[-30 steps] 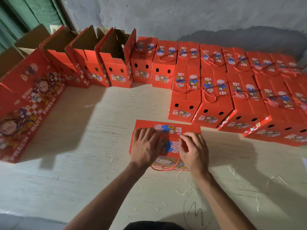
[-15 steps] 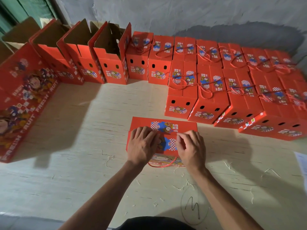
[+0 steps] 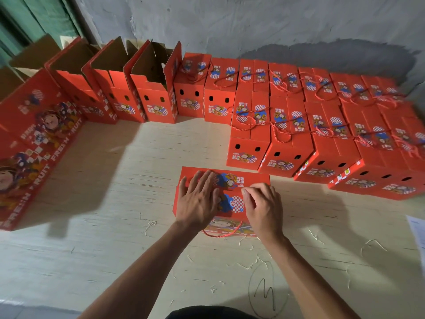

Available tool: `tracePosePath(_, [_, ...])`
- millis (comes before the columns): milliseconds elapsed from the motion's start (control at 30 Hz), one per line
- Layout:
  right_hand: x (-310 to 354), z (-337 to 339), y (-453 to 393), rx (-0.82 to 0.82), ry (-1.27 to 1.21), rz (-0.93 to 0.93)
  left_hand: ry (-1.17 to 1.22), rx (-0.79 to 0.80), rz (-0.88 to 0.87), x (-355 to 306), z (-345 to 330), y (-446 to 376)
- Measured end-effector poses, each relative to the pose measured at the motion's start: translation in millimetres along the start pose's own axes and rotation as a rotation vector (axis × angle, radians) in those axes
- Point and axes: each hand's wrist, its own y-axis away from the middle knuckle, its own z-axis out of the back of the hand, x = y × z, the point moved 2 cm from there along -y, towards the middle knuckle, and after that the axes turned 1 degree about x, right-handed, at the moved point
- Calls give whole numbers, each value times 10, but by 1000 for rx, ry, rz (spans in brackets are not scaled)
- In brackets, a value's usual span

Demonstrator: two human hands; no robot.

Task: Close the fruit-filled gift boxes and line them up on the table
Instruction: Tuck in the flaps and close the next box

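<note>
A: Red card: one box [image 3: 224, 199] stands on the pale worktop [image 3: 115, 226], near the front edge, centre of view. Its top flaps are down. A red cord handle [image 3: 222, 233] hangs over its near face.

B: State of the hands?

A: The left hand [image 3: 197, 203] lies flat on the left half of the box top, fingers straight and slightly spread, pressing down. It grips nothing. The right hand [image 3: 264, 208] rests on the right half, fingers curled, tips pinched at the seam between the flaps. What the tips hold, if anything, cannot be told.

B: Position of the remaining stock?

A: Closed boxes [image 3: 322, 125] stand in two rows, right of centre. The back row runs along the grey wall [image 3: 253, 24]; the front row stands just before it and ends near the held box, apart from it. Cord handles lie across their tops. Each end face shows two dark slots.

B: And to the left?

A: Open boxes [image 3: 119, 88] stand in line with the back row, flaps upright, brown inner card visible. Their contents are not visible. One larger printed panel [image 3: 34, 146] stands along the left edge, lettered FRESH FRUIT.

B: Other items?

A: A white sheet [image 3: 416, 233] lies at the right edge. A pen scribble [image 3: 266, 293] marks the worktop near the front.
</note>
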Motion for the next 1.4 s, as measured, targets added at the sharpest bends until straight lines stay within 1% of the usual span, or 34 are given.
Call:
tracePosePath(67, [3, 34, 12, -11, -54, -108, 13, -3, 38, -17, 16, 5])
tracePosePath(167, [8, 72, 83, -42, -136, -349, 21, 9, 110, 3, 52, 43])
tracePosePath(200, [13, 82, 104, -46, -165, -390, 17, 4, 139, 9, 70, 57])
tracePosePath(267, [26, 98, 112, 5, -242, -461, 75, 3, 209, 29, 128, 73])
tracePosePath(333, [11, 98, 118, 64, -297, -513, 164, -33, 270, 74, 175, 92])
tracePosePath(400, [-14, 97, 121, 66, -292, -486, 305, -69, 340, 154, 189, 123])
tracePosePath(500, [-29, 71, 99, 107, -296, -502, 759, -37, 603, 308, 187, 104])
tracePosePath(567, [-59, 67, 82, 123, -312, -552, 833, -4, 681, 355, 172, 63])
tracePosePath(700, [-77, 54, 76, 122, -400, -626, 861, -56, 688, 415, 102, 29])
tracePosePath(867, [-67, 12, 63, 85, -385, -720, 853, -100, 662, 414, 82, -3])
tracePosePath(1067, [-73, -3, 114, 47, -312, -670, 812, -175, 601, 420, 70, 68])
tracePosePath(1200, [-86, -40, 132, 81, -240, -670, 789, -263, 595, 405, 25, 138])
tracePosePath(1300, [-155, -47, 130, 121, -361, -741, 837, -314, 604, 401, -5, 150])
tracePosePath(1400, [-204, -59, 158, 112, -556, -822, 916, -275, 581, 441, -63, 128])
